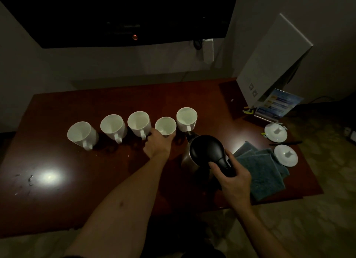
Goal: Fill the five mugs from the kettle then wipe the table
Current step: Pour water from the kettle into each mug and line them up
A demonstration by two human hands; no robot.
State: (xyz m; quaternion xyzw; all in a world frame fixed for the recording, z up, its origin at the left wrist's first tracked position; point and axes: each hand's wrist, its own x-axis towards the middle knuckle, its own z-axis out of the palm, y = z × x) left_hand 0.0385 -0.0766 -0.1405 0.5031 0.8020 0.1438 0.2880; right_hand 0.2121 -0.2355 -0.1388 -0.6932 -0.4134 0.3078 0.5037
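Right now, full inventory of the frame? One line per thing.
mugs: five, white, row across mid-table
kettle: one, steel body, black lid and handle, right of the mug row
cloths: stack, blue-grey, right of kettle
mug lids: two, white, near right table edge
pen: one, dark, between the lids
table: one, dark red-brown wood
white board: one, leaning at far right corner
leaflet stand: one, blue print, beside board
TV: one, black, on wall
left hand: holds fourth mug from left
right hand: grips kettle handle
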